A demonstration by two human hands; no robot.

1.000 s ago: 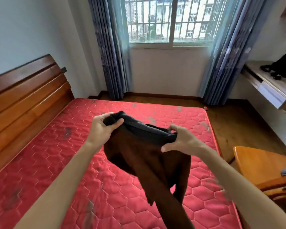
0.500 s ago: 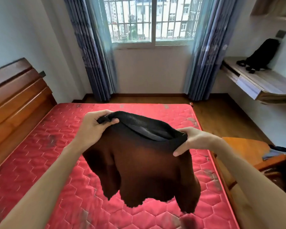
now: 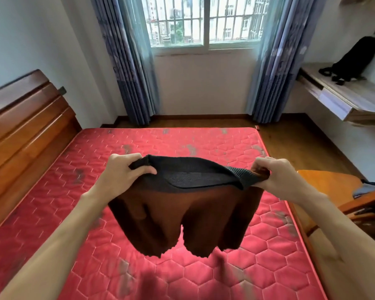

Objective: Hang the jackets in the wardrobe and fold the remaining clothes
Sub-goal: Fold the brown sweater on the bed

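The brown garment (image 3: 178,219) hangs in mid-air above the mattress (image 3: 59,213), stretched between both hands. Its body is soft, dark brown fabric with an uneven lower edge; its top edge is a black ribbed knit band (image 3: 193,166). The left hand (image 3: 121,174) pinches the band's left end with thumb and curled fingers. The right hand (image 3: 279,176) grips the right end in bunched fingers. The mattress is red, quilted in hexagons, with grey worn patches. A slatted, glossy wooden headboard (image 3: 24,131) stands at left. A wooden chair (image 3: 325,185) is near right. Far: a barred window (image 3: 204,20) and blue pleated curtains (image 3: 128,68). Far right, a wall shelf (image 3: 344,94) carries a black bag (image 3: 355,59).
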